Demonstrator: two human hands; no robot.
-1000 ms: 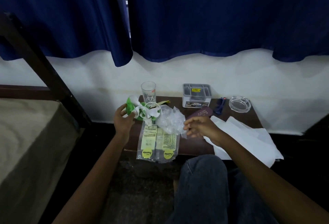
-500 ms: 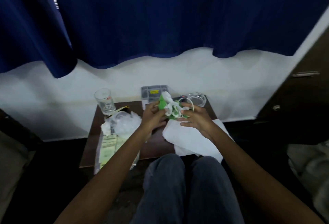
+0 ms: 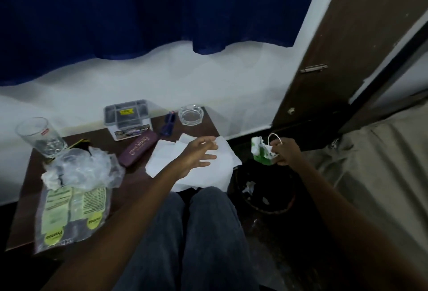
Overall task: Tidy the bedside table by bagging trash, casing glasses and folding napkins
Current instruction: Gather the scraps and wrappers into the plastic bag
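green paper bag (image 3: 262, 155) of trash hung pinched in the right hand (image 3: 286, 151) above the dark bin (image 3: 273, 190) beside the tabletop (image 3: 135, 175), left hand (image 3: 198, 155) spread empty over the napkins (image 3: 223, 162); an off-centre release could scatter scraps outside it.

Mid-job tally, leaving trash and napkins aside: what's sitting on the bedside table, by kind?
Glassware: 2, drinking glass and ashtray
Eyewear: 2, glasses case and blue glasses
Plastic boxes: 1, clear box
Total: 5
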